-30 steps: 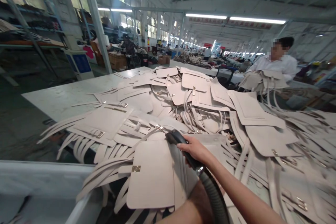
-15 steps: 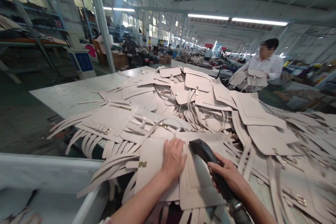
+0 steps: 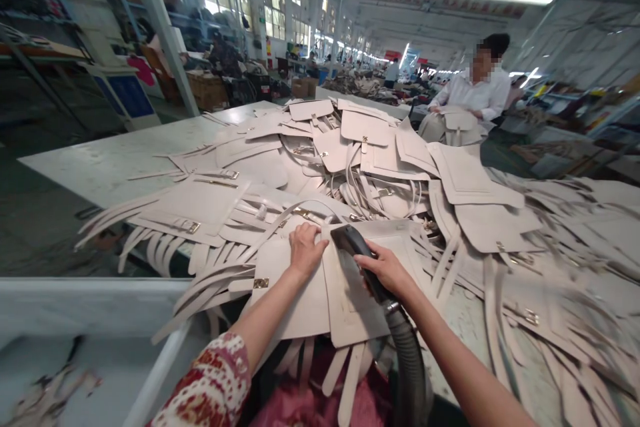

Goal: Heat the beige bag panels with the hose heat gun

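Observation:
My left hand [image 3: 306, 250] lies on a beige leather bag [image 3: 287, 297] with a gold clasp, its fingers slightly bent near the top edge. My right hand [image 3: 387, 270] is wrapped round a black vacuum nozzle [image 3: 367, 267] joined to a ribbed grey hose [image 3: 407, 353]. The nozzle's head is over the inner stitched panel [image 3: 355, 317] of the opened bag, close to my left fingers. Whether it touches the leather I cannot tell. Loose straps [image 3: 350, 383] hang below the bag at the table's near edge.
A large pile of beige bags [image 3: 365, 127] with straps and buckles covers much of the pale table [image 3: 100, 163]. A white bin [image 3: 95, 287] with scraps inside stands at front left. Across the pile a co-worker [image 3: 475, 90] in a white shirt handles a similar bag.
The camera view has shifted. The nozzle has come nearer my left hand, at the upper part of the bag. My left hand remains on the bag, and the co-worker's head is lowered.

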`<state>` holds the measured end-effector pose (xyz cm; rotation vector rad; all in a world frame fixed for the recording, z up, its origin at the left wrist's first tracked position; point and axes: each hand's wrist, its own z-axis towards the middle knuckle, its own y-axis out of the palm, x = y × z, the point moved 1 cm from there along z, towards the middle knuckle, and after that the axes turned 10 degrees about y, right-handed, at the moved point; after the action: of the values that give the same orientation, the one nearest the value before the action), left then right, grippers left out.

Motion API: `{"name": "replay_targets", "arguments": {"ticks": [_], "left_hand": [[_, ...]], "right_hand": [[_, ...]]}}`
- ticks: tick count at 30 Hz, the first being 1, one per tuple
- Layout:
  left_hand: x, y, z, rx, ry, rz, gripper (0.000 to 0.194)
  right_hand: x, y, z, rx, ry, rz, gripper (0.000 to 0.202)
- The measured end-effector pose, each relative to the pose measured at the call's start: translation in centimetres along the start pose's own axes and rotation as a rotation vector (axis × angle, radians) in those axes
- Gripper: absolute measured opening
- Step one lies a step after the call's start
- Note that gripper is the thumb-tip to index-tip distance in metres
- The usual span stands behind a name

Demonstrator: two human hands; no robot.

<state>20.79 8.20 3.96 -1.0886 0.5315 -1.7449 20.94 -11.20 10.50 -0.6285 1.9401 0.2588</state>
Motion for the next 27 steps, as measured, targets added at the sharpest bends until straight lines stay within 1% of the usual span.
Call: {"name": "replay_targets", "arguments": {"ticks": [2, 5, 6, 7, 9, 11, 14, 16, 19, 21, 23, 25, 27], "left_hand": [[-0.1, 0.2, 0.1, 0.001, -0.006, 0.004, 0.014], [-0.2, 0.4, 0.1, 0.002, -0.006, 0.009, 0.012], [-0.2, 0.4, 0.1, 0.004, -0.007, 0.010, 0.012], [-0.2, 0.5, 0.1, 0.005, -0.007, 0.011, 0.012], [-0.3, 0.6, 0.1, 0.005, -0.008, 0.011, 0.012], [-0.4, 0.7, 0.2, 0.004, -0.011, 0.011, 0.012], [-0.5, 0.7, 0.3, 0.001, -0.018, 0.011, 0.012], [-0.5, 0.7, 0.3, 0.000, -0.021, 0.009, 0.011], [-0.6, 0.7, 0.2, -0.003, -0.025, 0.006, 0.011], [-0.5, 0.8, 0.3, -0.004, -0.030, 0.004, 0.010], [-0.5, 0.9, 0.6, -0.002, -0.041, 0.004, 0.009], [-0.3, 1.0, 1.3, 0.005, -0.060, 0.010, 0.008], [-0.2, 1.2, 2.3, 0.020, -0.084, 0.022, 0.007]], "right_hand": [[1.8, -0.1, -3.1, -0.048, 0.055, 0.011, 0.044], [5.4, -0.1, -8.7, -0.131, 0.147, 0.038, 0.057], [6.5, -0.1, -10.3, -0.130, 0.145, 0.038, 0.057], [7.3, 0.1, -11.5, -0.135, 0.106, 0.025, 0.056], [8.0, 0.6, -12.7, -0.133, 0.044, 0.005, 0.053], [7.8, 1.2, -12.3, -0.100, 0.047, 0.012, 0.052], [6.6, 1.9, -10.8, -0.043, 0.084, 0.030, 0.055], [6.4, 1.9, -10.7, -0.078, 0.116, 0.056, 0.058], [7.0, 1.3, -11.6, -0.193, 0.192, 0.136, 0.062], [7.3, 1.1, -11.5, -0.217, 0.206, 0.140, 0.061], [7.1, 1.3, -10.4, -0.170, 0.167, 0.101, 0.056], [6.3, 1.5, -8.8, -0.049, 0.058, 0.036, 0.054], [5.4, 1.5, -7.8, 0.089, -0.028, -0.011, 0.057]]}}
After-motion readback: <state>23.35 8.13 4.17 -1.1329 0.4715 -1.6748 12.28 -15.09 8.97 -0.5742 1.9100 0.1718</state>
